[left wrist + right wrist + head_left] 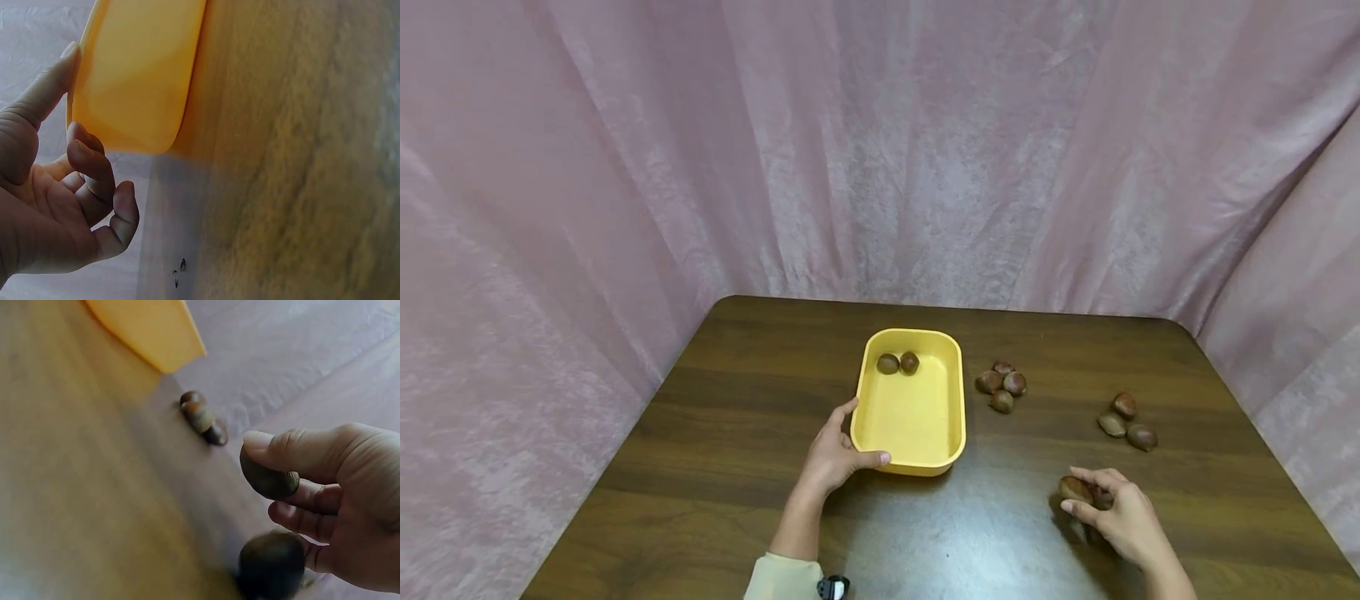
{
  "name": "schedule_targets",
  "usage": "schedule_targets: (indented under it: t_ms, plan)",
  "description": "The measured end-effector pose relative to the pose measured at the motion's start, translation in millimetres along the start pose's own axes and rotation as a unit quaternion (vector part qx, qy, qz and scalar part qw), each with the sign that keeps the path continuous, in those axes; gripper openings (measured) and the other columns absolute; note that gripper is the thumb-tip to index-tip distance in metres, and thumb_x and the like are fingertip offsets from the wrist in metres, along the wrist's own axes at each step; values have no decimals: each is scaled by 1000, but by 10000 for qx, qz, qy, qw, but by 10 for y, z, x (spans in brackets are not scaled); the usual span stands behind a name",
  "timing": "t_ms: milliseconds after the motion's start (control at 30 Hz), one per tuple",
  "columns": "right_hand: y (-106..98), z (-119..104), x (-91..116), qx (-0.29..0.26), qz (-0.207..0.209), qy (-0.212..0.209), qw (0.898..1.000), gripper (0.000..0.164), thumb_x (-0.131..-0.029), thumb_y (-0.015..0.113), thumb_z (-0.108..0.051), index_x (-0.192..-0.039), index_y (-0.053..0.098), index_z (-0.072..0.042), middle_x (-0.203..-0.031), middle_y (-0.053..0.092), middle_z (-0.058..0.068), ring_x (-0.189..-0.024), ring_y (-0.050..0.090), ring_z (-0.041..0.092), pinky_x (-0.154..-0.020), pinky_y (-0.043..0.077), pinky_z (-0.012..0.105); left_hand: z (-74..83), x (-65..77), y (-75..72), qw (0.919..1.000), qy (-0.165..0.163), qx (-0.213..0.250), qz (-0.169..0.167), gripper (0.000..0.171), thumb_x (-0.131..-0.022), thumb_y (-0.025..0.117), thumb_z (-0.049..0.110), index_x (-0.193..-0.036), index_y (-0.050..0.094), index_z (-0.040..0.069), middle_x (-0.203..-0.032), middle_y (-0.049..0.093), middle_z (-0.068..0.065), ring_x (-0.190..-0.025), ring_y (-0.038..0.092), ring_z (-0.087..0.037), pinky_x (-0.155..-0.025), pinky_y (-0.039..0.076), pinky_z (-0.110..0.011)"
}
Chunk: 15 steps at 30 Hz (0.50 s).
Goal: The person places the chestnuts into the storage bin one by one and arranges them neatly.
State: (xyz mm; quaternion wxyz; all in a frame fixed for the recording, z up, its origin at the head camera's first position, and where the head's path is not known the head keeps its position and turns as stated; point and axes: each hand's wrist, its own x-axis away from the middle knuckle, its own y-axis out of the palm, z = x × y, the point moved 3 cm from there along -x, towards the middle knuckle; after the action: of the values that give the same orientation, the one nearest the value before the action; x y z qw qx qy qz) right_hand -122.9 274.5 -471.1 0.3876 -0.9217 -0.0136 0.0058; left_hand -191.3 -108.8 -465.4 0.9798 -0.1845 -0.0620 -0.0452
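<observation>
My left hand [835, 457] grips the near left corner of a yellow tray [960, 400], its thumb along the near rim and its index finger at the left side. In the left wrist view the other fingers are curled beside the tray wall. Inside the tray, at the far left, lie two chestnuts [909, 362]. Out to the right, my right hand [1123, 512] pinches a chestnut [265, 476] between thumb and fingers, low over the table. A second, dark chestnut [272, 565] shows under its lower fingers, partly hidden by the hand in the head view.
Several chestnuts [1014, 383] form a group just right of the tray. Three more chestnuts [1124, 406] lie farther right, beyond my right hand. The brown wooden table [745, 375] ends at a pink curtain [925, 167].
</observation>
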Motion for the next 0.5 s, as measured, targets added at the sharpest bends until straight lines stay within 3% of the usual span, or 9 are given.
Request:
schedule_targets:
  t_ms: [333, 500]
  plan:
    - [-42, -265, -270, -186, 215, -638, 9976, 51, -77, 77, -27, -118, 62, -1, -107, 61, 10, -87, 55, 20, -70, 45, 35, 2, -2, -4, 10000, 77, -54, 18, 102, -61, 88, 16, -144, 29, 10, -63, 54, -7, -53, 46, -14, -49, 33, -31]
    - [17, -328, -366, -483, 107, -734, 9961, 50, -77, 77, -23, -118, 62, 0, -104, 61, 10, -82, 52, 18, -67, 45, 28, 3, -7, 3, 10000, 54, -66, 38, 102, -61, 88, 17, -144, 30, 11, -63, 54, -7, -53, 46, -14, -49, 33, -31]
